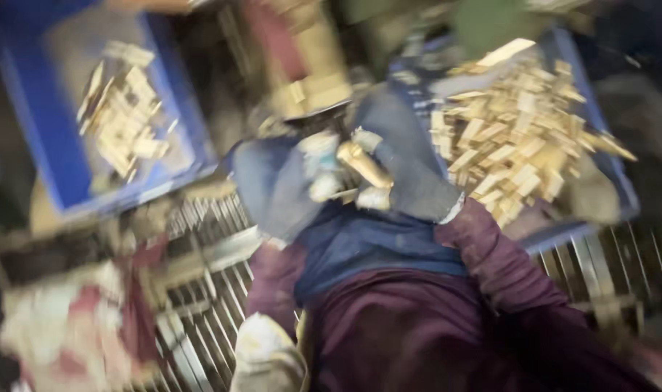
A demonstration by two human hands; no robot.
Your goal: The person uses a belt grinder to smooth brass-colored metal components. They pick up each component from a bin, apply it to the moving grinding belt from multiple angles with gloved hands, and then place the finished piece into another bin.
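A small tan wooden piece is held at the centre of the view, between the two hands, above the person's lap. The left hand and the right hand are both gloved in pale fabric and are closed around the piece, one at each end; motion blur prevents the finger positions from being read more closely. Blue sleeve covers are worn over the forearms, with maroon sleeves showing behind them.

To the right of the hands, a blue crate is observed, heaped well above its rim with tan wooden pieces lying at all angles. To the left, well apart from the hands, a second blue crate is seen; it contains a much smaller pile of the same kind of wooden pieces, with most of its floor uncovered.

Both crates rest on a metal grating of parallel bars. A bundle of white and red cloth lies at the lower left.
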